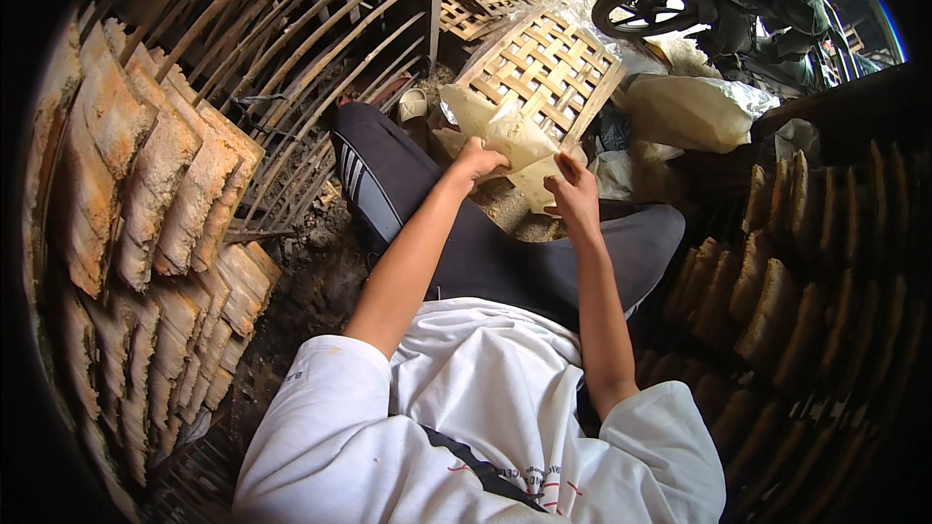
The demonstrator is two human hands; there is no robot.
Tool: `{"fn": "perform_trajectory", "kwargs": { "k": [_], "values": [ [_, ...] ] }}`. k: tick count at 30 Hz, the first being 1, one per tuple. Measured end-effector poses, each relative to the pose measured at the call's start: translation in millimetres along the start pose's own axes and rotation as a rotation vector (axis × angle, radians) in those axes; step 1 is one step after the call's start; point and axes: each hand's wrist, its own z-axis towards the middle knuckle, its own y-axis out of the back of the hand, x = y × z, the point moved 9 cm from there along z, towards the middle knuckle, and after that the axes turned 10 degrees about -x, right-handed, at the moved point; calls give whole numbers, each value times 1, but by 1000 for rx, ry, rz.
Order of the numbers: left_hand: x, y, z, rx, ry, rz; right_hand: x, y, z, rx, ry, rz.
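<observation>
White cloth shirt (pixel 495 359), marked with small dark lettering (pixel 546 474), is seen at six o'clock. Toward twelve, a pale translucent sheet (pixel 529 144) is grasped by the left grip (pixel 476 162); whether the right grip (pixel 576 191), at its edge, is clenched cannot be told. Beyond, space is taken by a tan woven-strip panel (pixel 549 63) and, toward one, a black motorbike (pixel 755 10).

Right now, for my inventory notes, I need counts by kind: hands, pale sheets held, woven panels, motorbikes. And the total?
Left hand and right hand: 2
Pale sheet: at least 1; folds hide any more
Woven panels: at least 3, overlapping
Motorbike: 1
Total: at least 7
</observation>
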Motion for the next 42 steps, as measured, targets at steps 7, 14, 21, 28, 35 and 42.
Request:
{"fn": "perform_trajectory", "kwargs": {
  "k": [7,14,21,28,35,42],
  "values": [
    [-75,-3,-50,111,-442,975,-22,24,23,207,200,-595],
    [-59,-63,-76,612,-570,1376,-2,-32,-7,605,513,-322],
    [-49,-77,-87,609,-724,1311,-25,-50,-5,629,550,-398],
    [-43,-63,-80,531,-722,1335,-27,-63,-16,700,649,-449],
    [-41,-52,-61,434,-640,1253,-53,-62,-5,613,606,-664],
    [-45,-39,-53,409,-595,1157,-37,-65,-7,552,580,-591]
  ]
}}
